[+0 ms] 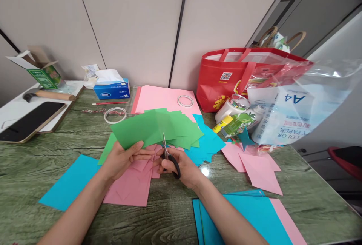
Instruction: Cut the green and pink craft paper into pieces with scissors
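My left hand (pixel 123 158) pinches the lower edge of a sheet of green paper (pixel 138 130) between thumb and fingers. In my right hand (pixel 183 165) is a pair of scissors (pixel 166 152) with black handles, its blades pointing up at the paper's right part. Whether the blades are cutting into the sheet is hard to make out. Behind and right of it lie more green pieces (pixel 189 130), over a fan of blue paper pieces (pixel 207 143). Pink sheets (pixel 130 188) rest below my hands, and a blue sheet (pixel 72 182) sits to the left.
Two tape rolls (pixel 115 115) (pixel 185 101), a pencil (pixel 110 103) and a tissue box (pixel 111 88) are at the back. On the left lie a phone (pixel 32 120) and a hammer (pixel 53 94). A red bag (pixel 213 82), glue stick (pixel 223 124) and paper packet (pixel 285 116) stand right.
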Tool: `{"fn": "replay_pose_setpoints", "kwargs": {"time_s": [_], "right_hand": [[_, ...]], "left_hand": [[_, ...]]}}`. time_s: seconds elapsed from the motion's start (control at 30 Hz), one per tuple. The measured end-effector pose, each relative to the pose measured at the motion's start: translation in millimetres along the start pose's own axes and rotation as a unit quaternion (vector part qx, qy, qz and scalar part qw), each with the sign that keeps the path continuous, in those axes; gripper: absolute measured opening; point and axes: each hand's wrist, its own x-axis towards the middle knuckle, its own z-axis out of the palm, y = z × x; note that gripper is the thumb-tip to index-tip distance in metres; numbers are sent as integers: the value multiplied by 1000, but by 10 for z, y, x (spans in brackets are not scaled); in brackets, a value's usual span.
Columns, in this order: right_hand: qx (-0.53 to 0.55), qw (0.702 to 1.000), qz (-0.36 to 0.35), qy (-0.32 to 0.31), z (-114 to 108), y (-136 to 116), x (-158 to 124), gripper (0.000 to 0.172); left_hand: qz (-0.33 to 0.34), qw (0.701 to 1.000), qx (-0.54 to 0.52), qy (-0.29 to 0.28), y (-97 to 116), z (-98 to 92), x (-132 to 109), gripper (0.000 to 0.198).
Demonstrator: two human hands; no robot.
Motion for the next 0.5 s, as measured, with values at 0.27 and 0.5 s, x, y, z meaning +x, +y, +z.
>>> {"fn": "replay_pose_setpoints", "kwargs": {"time_s": [0.27, 0.5], "right_hand": [[-3, 1000, -8, 0, 17, -8, -7, 35], [-15, 1000, -18, 2, 12, 1, -1, 39]], "left_hand": [[2, 1000, 0, -2, 7, 4, -5, 25], [-3, 1000, 5, 6, 16, 26, -28, 27]]}}
